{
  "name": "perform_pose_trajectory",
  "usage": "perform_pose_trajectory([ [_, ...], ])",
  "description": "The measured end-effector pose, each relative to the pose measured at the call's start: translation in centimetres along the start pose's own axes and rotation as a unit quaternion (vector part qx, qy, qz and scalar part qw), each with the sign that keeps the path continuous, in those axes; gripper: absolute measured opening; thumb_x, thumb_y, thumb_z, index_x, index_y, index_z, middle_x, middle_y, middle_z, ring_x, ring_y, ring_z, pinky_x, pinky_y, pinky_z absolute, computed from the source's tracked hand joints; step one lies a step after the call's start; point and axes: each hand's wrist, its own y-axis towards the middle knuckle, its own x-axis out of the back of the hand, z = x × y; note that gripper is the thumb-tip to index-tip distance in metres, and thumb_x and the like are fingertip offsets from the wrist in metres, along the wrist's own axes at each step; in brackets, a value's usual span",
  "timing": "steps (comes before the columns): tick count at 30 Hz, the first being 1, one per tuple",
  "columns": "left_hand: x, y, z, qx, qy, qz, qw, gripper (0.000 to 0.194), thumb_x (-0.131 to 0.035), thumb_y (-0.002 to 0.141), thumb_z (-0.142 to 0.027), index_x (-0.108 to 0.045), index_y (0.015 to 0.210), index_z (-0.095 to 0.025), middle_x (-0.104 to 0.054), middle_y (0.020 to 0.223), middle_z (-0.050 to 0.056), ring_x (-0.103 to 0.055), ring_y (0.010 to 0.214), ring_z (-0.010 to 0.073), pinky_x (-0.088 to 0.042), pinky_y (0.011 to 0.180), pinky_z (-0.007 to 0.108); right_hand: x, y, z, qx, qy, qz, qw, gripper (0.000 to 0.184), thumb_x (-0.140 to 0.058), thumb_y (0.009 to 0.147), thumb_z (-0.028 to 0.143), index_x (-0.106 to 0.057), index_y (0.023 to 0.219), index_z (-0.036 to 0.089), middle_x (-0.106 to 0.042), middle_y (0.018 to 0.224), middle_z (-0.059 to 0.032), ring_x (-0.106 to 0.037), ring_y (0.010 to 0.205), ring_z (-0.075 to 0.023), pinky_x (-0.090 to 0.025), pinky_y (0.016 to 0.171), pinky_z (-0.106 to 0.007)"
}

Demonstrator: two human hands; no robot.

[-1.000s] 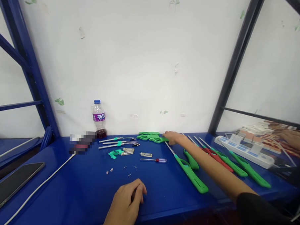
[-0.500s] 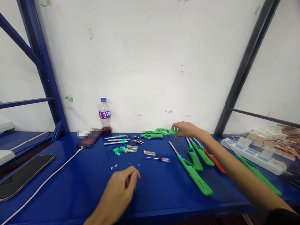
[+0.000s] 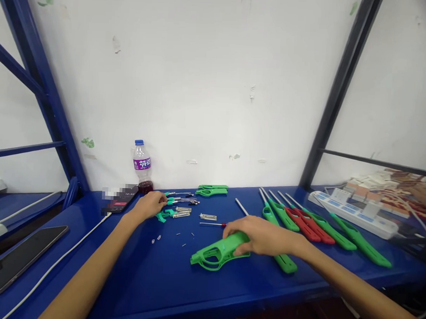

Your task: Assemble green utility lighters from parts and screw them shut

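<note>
My right hand point(image 3: 259, 236) grips a green plastic handle shell point(image 3: 216, 254) and rests it on the blue bench top point(image 3: 151, 279) near the front. My left hand point(image 3: 149, 204) reaches to the back left, its fingers curled over the metal tubes with teal fittings point(image 3: 177, 201); what it holds, if anything, is hidden. A teal trigger piece point(image 3: 161, 216) lies just under that hand. Two more green shells point(image 3: 211, 191) lie by the wall. A small red-handled screwdriver point(image 3: 213, 224) and a clear part point(image 3: 208, 217) lie between my hands.
Several green and red long-nosed lighters point(image 3: 309, 225) lie in a row at the right. A white power strip point(image 3: 351, 215) sits behind them. A purple-labelled bottle point(image 3: 141, 166) stands by the wall, a phone point(image 3: 121, 200) beside it. A tablet point(image 3: 14, 261) and white cable point(image 3: 63, 259) lie at left.
My right hand pulled back from the wall with a green shell and set it down near the front. My left hand moved from the front edge out to the metal tubes.
</note>
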Motion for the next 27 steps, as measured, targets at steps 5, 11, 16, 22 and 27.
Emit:
perform_pose_trajectory([
  [5, -0.2, 0.2, 0.1, -0.017, 0.024, -0.007, 1.0, 0.03, -0.067, 0.1, -0.036, -0.066, 0.124, -0.017, -0.068, 0.124, 0.009, -0.069, 0.106, 0.0239, -0.06, 0.091, 0.045, 1.3, 3.0, -3.9, -0.025, 0.031, -0.065, 0.997, 0.04, -0.073, 0.093, 0.045, -0.067, 0.128, 0.026, -0.077, 0.116, -0.0052, -0.073, 0.106, -0.0256, -0.053, 0.087, -0.031],
  [11, 2.2, -2.4, -1.1, -0.047, 0.059, -0.085, 0.994, 0.022, -0.064, 0.101, -0.033, -0.067, 0.116, -0.016, -0.068, 0.119, 0.008, -0.066, 0.11, 0.0248, -0.057, 0.094, 0.046, 0.3, 5.9, -5.7, -0.034, 0.015, -0.132, 0.99, 0.055, -0.075, 0.09, 0.046, -0.063, 0.137, 0.02, -0.069, 0.136, -0.0155, -0.063, 0.127, -0.037, -0.048, 0.104, -0.046],
  [16, 3.3, -7.8, -3.6, -0.09, 0.046, -0.148, 0.984, 0.021, -0.047, 0.104, -0.026, -0.066, 0.104, -0.017, -0.068, 0.106, 0.011, -0.058, 0.11, 0.0314, -0.051, 0.092, 0.043, -1.2, 2.6, -0.6, 0.012, 0.028, -0.171, 0.985, 0.028, -0.056, 0.105, 0.048, -0.074, 0.117, 0.029, -0.076, 0.12, -0.004, -0.068, 0.115, -0.0269, -0.047, 0.103, -0.041],
  [22, -0.4, -16.3, -7.4, -0.139, -0.099, -0.182, 0.968, 0.02, -0.047, 0.105, -0.036, -0.064, 0.108, -0.026, -0.07, 0.104, 0.004, -0.063, 0.095, 0.0255, -0.048, 0.087, 0.038, -6.5, -2.2, 3.3, -0.008, 0.063, -0.275, 0.959, 0.022, -0.056, 0.106, 0.042, -0.069, 0.118, 0.029, -0.075, 0.117, -0.0036, -0.067, 0.113, -0.0249, -0.05, 0.103, -0.041],
  [27, -3.7, -19.3, -9.1, -0.154, -0.18, -0.142, 0.961, 0.024, -0.042, 0.108, -0.028, -0.066, 0.107, -0.027, -0.071, 0.099, 0.002, -0.065, 0.088, 0.0217, -0.05, 0.082, 0.036, -9.7, -2.8, 2.6, -0.056, 0.136, -0.242, 0.959, 0.03, -0.065, 0.101, 0.044, -0.065, 0.129, 0.032, -0.069, 0.131, -0.0038, -0.061, 0.126, -0.0277, -0.047, 0.111, -0.045],
])
